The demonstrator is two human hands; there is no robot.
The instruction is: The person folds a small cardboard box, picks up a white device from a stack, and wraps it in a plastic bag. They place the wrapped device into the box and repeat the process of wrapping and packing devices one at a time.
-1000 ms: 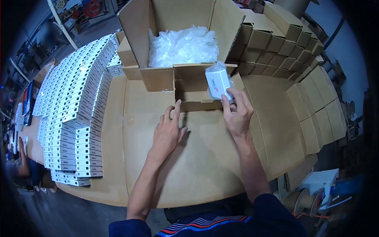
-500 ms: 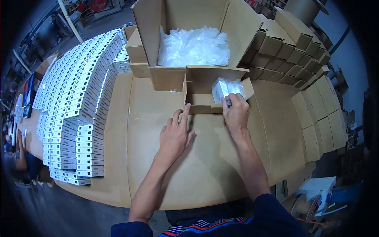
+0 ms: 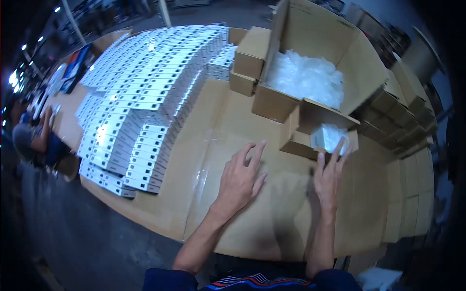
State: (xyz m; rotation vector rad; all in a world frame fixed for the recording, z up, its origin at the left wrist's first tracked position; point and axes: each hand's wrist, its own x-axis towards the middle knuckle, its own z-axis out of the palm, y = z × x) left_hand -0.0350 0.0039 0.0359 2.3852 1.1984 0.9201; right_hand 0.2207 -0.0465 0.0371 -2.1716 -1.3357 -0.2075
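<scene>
While my left hand is open at the middle of the cardboard-covered table, its fingers spread and grasping nothing, my right hand is at about three o'clock from it, unclenched, fingers stretched forward. Those fingers overlap the front edge of a small open carton at one o'clock; whether they touch it or its contents, I cannot tell. Inside that carton, toward its three o'clock end, sits a white box wrapped in clear plastic. Just beyond, at one o'clock, a large open carton holds a heap of clear plastic bags. Rows of small white boxes are piled from nine to eleven o'clock, and two closed brown boxes are stacked at twelve. More brown cartons stand at two o'clock. Far off at nine o'clock, a person is by another table.
</scene>
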